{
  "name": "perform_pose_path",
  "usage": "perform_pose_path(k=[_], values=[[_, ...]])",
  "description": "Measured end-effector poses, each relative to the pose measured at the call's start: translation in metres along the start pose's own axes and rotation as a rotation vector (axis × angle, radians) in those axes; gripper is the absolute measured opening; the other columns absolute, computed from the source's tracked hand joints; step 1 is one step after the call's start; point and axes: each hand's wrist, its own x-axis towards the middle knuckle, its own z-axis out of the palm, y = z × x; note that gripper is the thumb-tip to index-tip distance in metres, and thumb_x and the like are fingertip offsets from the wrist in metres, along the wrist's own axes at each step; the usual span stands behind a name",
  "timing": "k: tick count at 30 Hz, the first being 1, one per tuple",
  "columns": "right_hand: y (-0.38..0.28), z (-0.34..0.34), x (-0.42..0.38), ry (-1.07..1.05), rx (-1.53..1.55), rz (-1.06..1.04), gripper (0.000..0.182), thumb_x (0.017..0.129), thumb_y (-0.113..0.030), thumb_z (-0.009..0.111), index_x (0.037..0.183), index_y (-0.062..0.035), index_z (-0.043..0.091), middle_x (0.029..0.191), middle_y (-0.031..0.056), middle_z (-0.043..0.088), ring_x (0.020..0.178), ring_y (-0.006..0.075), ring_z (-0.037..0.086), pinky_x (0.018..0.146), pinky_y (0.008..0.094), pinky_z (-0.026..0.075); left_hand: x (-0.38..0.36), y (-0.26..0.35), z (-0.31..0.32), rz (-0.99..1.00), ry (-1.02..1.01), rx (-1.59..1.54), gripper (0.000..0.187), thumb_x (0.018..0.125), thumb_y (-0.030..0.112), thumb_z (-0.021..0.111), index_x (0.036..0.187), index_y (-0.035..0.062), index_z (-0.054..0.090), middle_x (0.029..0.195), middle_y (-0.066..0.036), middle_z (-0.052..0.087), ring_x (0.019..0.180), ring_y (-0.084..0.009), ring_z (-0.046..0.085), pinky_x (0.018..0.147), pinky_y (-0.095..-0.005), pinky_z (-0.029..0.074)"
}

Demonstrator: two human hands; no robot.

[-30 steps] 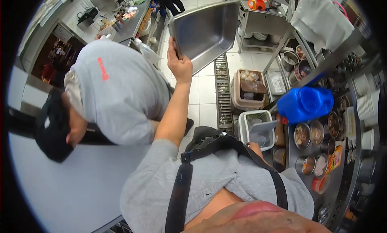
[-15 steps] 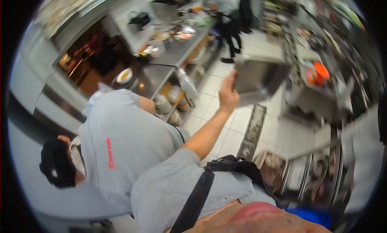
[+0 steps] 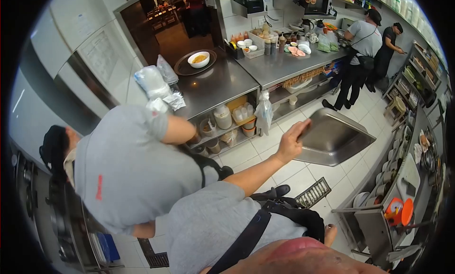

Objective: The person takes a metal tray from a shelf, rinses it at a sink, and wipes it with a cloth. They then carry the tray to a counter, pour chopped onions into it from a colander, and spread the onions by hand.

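My left hand (image 3: 293, 142) reaches forward and grips the near rim of a rectangular steel pan (image 3: 339, 140). The pan is tilted, its hollow inside facing me, and it hangs over the tiled floor. Low at my chest, beside a black strap, a small part of my right hand (image 3: 330, 234) shows; its fingers are too hidden to read.
A co-worker in grey (image 3: 137, 169) bends close at my left. Beyond stands a steel counter (image 3: 218, 91) with a bowl (image 3: 198, 60) on a round tray. Two people stand at the far right. A floor drain (image 3: 313, 192) and a steel table (image 3: 374, 217) lie right.
The view has swung right and sharpened. The pan now shows more of its inside, and part of my right hand has come into view. My left hand keeps its grip on the pan.
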Motion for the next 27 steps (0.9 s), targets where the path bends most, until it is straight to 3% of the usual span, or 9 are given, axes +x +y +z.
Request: perform_pose_path(k=[9, 10, 11, 12, 13, 14, 15, 19, 27], values=[[0.098, 0.118, 0.101, 0.179, -0.055, -0.3, 0.021, 0.086, -0.015, 0.059, 0.096, -0.0022, 0.073, 0.065, 0.0189, 0.066, 0.051, 0.0252, 0.066, 0.057, 0.0399, 0.054, 0.098, -0.09, 0.127, -0.081, -0.181, -0.142, 0.078, 0.068, -0.016, 0.042, 0.14, 0.011, 0.05, 0.13, -0.016, 0.059, 0.114, -0.035, 0.06, 0.096, -0.0381, 0.05], [0.077, 0.1, 0.095, -0.075, 0.098, 0.137, 0.021, 0.088, -0.017, 0.058, 0.092, -0.0018, 0.072, 0.059, 0.0163, 0.064, 0.049, 0.0244, 0.064, 0.056, 0.0422, 0.053, 0.105, -0.096, 0.149, -0.032, -0.261, -0.214, 0.077, 0.067, -0.016, 0.041, 0.139, 0.0092, 0.05, 0.132, -0.016, 0.058, 0.117, -0.0336, 0.059, 0.1, -0.0366, 0.048], [0.006, 0.035, 0.074, 0.068, 0.094, 0.094, 0.023, 0.089, -0.019, 0.057, 0.091, -0.0005, 0.07, 0.056, 0.0148, 0.062, 0.048, 0.0246, 0.063, 0.054, 0.0422, 0.052, 0.103, -0.101, 0.173, -0.035, -0.313, -0.287, 0.077, 0.066, -0.017, 0.041, 0.139, 0.0068, 0.05, 0.134, -0.016, 0.057, 0.12, -0.0317, 0.058, 0.104, -0.0352, 0.045], [0.073, 0.084, 0.097, -0.106, 0.21, 0.333, 0.024, 0.09, -0.02, 0.057, 0.094, -0.0002, 0.07, 0.056, 0.0147, 0.062, 0.047, 0.0254, 0.062, 0.052, 0.0414, 0.052, 0.102, -0.103, 0.195, -0.041, -0.388, -0.38, 0.077, 0.065, -0.017, 0.041, 0.139, 0.0043, 0.05, 0.136, -0.016, 0.056, 0.124, -0.0298, 0.056, 0.107, -0.0338, 0.042], [0.128, 0.14, 0.097, 0.132, 0.306, 0.328, 0.025, 0.088, -0.022, 0.061, 0.096, -0.0003, 0.07, 0.067, 0.0184, 0.067, 0.057, 0.0279, 0.066, 0.056, 0.0423, 0.053, 0.105, -0.086, 0.209, -0.055, -0.503, -0.38, 0.077, 0.064, -0.018, 0.04, 0.138, 0.0001, 0.05, 0.139, -0.017, 0.054, 0.129, -0.0277, 0.052, 0.111, -0.0339, 0.037], [0.042, 0.028, 0.054, 0.003, 0.208, 0.51, 0.03, 0.084, -0.024, 0.066, 0.1, 0.0006, 0.069, 0.084, 0.0229, 0.069, 0.077, 0.0337, 0.069, 0.069, 0.0453, 0.054, 0.07, -0.121, 0.269, -0.037, -0.662, -0.453, 0.071, 0.068, -0.014, 0.044, 0.138, -0.0038, 0.049, 0.131, -0.021, 0.059, 0.123, -0.0268, 0.057, 0.106, -0.0359, 0.042], [0.05, 0.033, 0.03, 0.267, 0.153, 0.374, 0.029, 0.082, -0.022, 0.066, 0.1, -0.0004, 0.069, 0.095, 0.0248, 0.068, 0.092, 0.0381, 0.066, 0.08, 0.0478, 0.052, 0.069, -0.086, 0.285, -0.045, -0.716, -0.538, 0.068, 0.07, -0.017, 0.045, 0.135, -0.0019, 0.052, 0.133, -0.019, 0.058, 0.126, -0.0282, 0.055, 0.108, -0.0381, 0.04], [0.066, 0.014, -0.032, 0.096, 0.138, 0.853, 0.024, 0.081, -0.021, 0.061, 0.095, -0.0051, 0.072, 0.097, 0.0216, 0.068, 0.094, 0.0395, 0.065, 0.084, 0.0484, 0.052, 0.022, -0.03, 0.361, -0.033, -0.92, -0.686, 0.063, 0.073, -0.02, 0.049, 0.134, -0.0033, 0.053, 0.129, -0.021, 0.06, 0.12, -0.0308, 0.058, 0.102, -0.037, 0.044], [0.154, 0.076, -0.108, 0.01, 0.279, 1.136, 0.025, 0.08, -0.02, 0.058, 0.092, -0.0034, 0.073, 0.098, 0.0201, 0.07, 0.095, 0.04, 0.066, 0.086, 0.047, 0.052, -0.068, 0.137, 0.484, 0.095, -1.23, -0.872, 0.071, 0.069, -0.022, 0.045, 0.137, -0.0016, 0.05, 0.129, -0.021, 0.058, 0.121, -0.0318, 0.058, 0.102, -0.0359, 0.043]])
